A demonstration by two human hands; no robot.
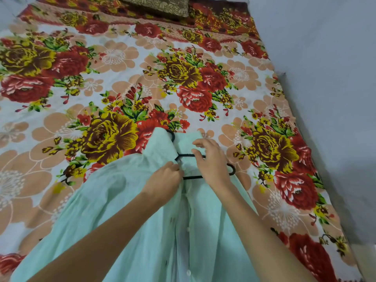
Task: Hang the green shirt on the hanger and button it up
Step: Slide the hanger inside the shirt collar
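Note:
A pale green shirt [114,200] lies front-up on the bed, collar pointing away from me. A black hanger [231,169] sits inside it; its hook shows above the collar, and its bars show in the open neck. My left hand [164,180] pinches the left front edge of the shirt just under the collar. My right hand [211,159] rests over the right side of the neck opening, fingers bent on the hanger bar and the cloth. White buttons [188,228] run down the placket between my forearms; the front edges lie close together there.
The bed is covered by a sheet [142,78] with red and yellow flowers. A brown patterned pillow [158,5] lies at the far end. A grey wall [325,78] runs along the bed's right side.

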